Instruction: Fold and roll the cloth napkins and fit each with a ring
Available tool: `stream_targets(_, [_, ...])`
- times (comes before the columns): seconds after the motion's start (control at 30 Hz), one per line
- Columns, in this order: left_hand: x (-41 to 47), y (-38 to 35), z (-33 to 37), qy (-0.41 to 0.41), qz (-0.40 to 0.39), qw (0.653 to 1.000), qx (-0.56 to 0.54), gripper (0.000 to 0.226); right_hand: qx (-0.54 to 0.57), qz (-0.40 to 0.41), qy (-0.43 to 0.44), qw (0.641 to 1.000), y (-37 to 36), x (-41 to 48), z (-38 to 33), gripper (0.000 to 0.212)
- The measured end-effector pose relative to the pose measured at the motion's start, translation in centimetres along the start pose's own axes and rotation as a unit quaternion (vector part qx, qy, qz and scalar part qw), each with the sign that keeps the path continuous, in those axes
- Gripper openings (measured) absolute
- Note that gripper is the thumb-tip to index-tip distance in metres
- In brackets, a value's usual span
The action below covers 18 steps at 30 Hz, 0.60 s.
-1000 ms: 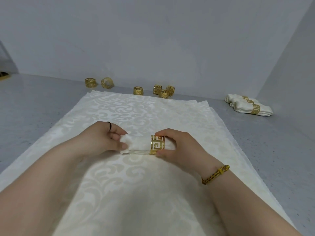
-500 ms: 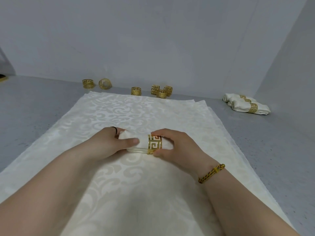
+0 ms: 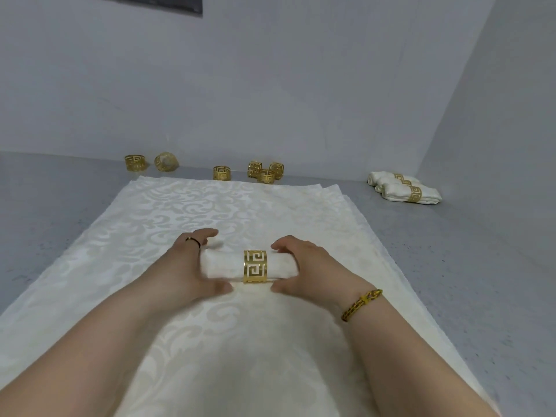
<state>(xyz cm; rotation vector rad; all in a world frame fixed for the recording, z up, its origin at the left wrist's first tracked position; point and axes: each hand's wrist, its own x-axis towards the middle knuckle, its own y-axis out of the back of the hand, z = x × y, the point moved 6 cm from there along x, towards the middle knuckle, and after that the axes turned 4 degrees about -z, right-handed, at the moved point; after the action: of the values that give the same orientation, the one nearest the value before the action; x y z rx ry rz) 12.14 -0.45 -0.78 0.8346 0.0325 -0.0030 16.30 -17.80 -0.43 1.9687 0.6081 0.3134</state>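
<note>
Napkin [image 3: 222, 267] cupped either side of ring [image 3: 255, 266].
Left hand [image 3: 183, 266], right hand [image 3: 313, 266] are curled round it; ring could be shifted by uneven pressure.

Grey counter [image 3: 451, 266], spread with white patterned cloths [image 3: 240, 212]; along the far edge, six loose gold rings [image 3: 222, 173]; far right, ringed napkin rolls [image 3: 394, 195].
</note>
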Motion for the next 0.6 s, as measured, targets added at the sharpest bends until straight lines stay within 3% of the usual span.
stream_targets(0.07, [-0.2,0.1,0.2,-0.033,0.006,0.999,0.032,0.078,-0.007,0.006,0.001,1.0,0.0,0.0,-0.4,0.049])
stream_targets(0.2, [-0.3,0.3,0.3,-0.052,0.036,0.996,0.058,0.049,-0.026,0.032,-0.003,0.999,0.3,-0.4,-0.4,0.041])
stream_targets(0.4, [-1.3,0.1,1.6,-0.077,0.028,0.996,0.02,0.043,-0.073,0.091,0.003,0.993,2.6,-2.5,-0.9,0.037])
stream_targets(0.53, [-2.5,-0.2,5.0,-0.142,0.012,0.987,0.074,0.067,-0.051,0.113,0.037,0.992,4.2,-3.7,-1.1,0.034])
stream_targets(0.6, [-2.2,-0.6,6.5,-0.161,0.023,0.981,0.109,0.068,-0.035,0.12,0.057,0.991,4.3,-3.9,-1.2,0.033])
